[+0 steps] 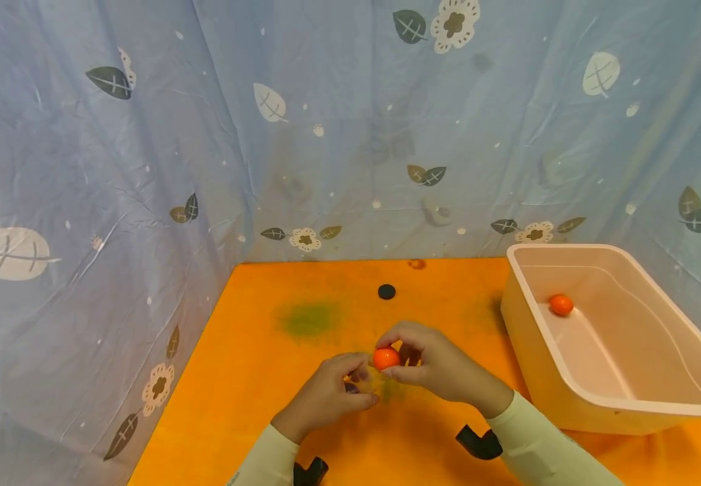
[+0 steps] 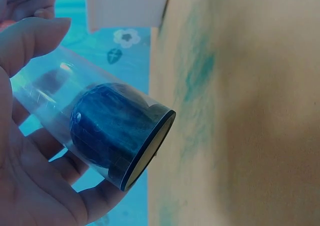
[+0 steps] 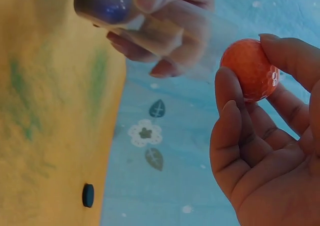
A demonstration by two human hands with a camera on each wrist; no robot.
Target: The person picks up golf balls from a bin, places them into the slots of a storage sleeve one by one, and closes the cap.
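A clear plastic tube [image 2: 55, 80] lies tilted in my left hand [image 1: 328, 395], fingers and thumb around it. Inside, near its dark-rimmed closed end, sits a dark purple-blue ball [image 2: 107, 121], also visible as purple in the right wrist view. My right hand [image 1: 444, 364] pinches an orange dimpled golf ball [image 3: 250, 69] between thumb and fingers, right by the tube's other end. Whether ball and tube touch is hard to tell. Beyond both hands, a black round cap [image 1: 386, 291] lies on the orange table [image 1: 253, 304].
At the right stands a pale pink plastic bin [image 1: 526, 324] with another orange ball [image 1: 561, 305] inside. A blue patterned curtain [image 1: 350, 135] hangs behind the table and along its left side. Black wrist mounts [image 1: 480, 443] stick out under the sleeves.
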